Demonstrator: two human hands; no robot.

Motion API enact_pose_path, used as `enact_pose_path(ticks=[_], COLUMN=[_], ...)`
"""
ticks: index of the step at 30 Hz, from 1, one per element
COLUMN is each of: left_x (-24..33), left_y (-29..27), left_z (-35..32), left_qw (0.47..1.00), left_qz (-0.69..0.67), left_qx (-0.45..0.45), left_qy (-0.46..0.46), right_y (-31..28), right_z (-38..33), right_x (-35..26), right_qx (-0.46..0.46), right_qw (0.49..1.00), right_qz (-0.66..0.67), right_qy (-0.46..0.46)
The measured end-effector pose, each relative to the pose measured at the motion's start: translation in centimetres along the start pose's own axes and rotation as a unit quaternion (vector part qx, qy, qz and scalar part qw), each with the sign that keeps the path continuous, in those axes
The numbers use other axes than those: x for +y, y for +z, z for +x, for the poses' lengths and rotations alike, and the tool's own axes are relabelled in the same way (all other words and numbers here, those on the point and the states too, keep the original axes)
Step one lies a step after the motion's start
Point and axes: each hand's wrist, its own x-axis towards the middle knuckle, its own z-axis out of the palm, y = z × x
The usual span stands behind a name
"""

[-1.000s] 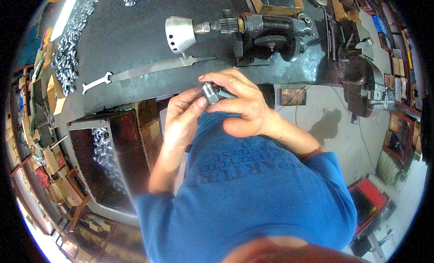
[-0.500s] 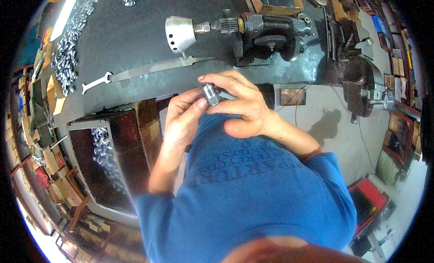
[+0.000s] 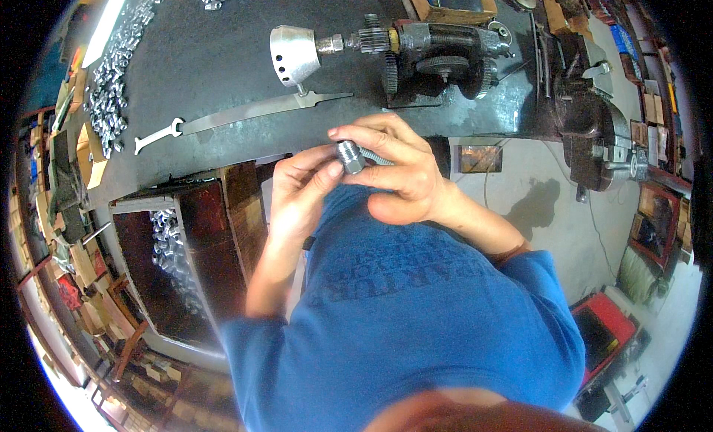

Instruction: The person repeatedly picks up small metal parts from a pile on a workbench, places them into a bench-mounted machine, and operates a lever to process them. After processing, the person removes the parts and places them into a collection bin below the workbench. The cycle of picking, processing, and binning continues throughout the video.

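In the head view, the two hands meet in front of the body, just off the near edge of the dark counter (image 3: pixel 223 68), and the small metal fitting (image 3: pixel 350 158) is between them. The fingers of the left hand (image 3: pixel 301 181) pinch it from the left side, with the thumb against its lower part. The right hand (image 3: pixel 405 168) also grasps, with the index finger over the threaded end and another finger under the hexagonal end. A threaded stem (image 3: pixel 377 158) runs from behind the fitting between these right fingers; whether it is joined to the fitting, I cannot tell. Compared with one second ago, the hands have almost the same place, but the fitting has turned a little, and its hexagonal faces now show more clearly. In my judgement, this means the piece is being rotated in the fingers, without any release, and the handling stays at the same stage. On the counter, the geared device (image 3: pixel 445 42) with its silver cone (image 3: pixel 295 57), the wrench (image 3: pixel 158 136) and the long flat blade (image 3: pixel 241 112) lie apart from the hands, as does the heap of shiny metal pieces (image 3: pixel 111 98) at far left.
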Motion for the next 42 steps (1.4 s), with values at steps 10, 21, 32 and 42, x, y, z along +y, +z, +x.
enact_pose_path(ticks=[10, 21, 32, 42], left_x=[0.3, 0.1, 0.3, 0.2], left_y=[0.6, 0.3, 1.3, 2.0], left_z=[-0.2, 0.1, 0.1, 0.1], left_qw=[0.989, 0.982, 0.991, 0.996], left_qz=[0.113, 0.138, 0.101, 0.074], left_qx=[0.094, 0.126, 0.089, 0.059], left_qy=[0.018, 0.035, 0.014, 0.002], right_y=[0.2, 0.2, 0.5, 0.9], right_z=[-0.2, -0.5, -0.6, -0.4], right_x=[-0.1, 0.1, 0.0, 0.0], right_qx=[-0.004, -0.009, 0.016, 0.042], right_qw=[1.0, 0.999, 0.999, 0.997], right_qz=[-0.027, -0.027, -0.022, -0.059], right_qy=[0.005, 0.024, 0.037, 0.018])
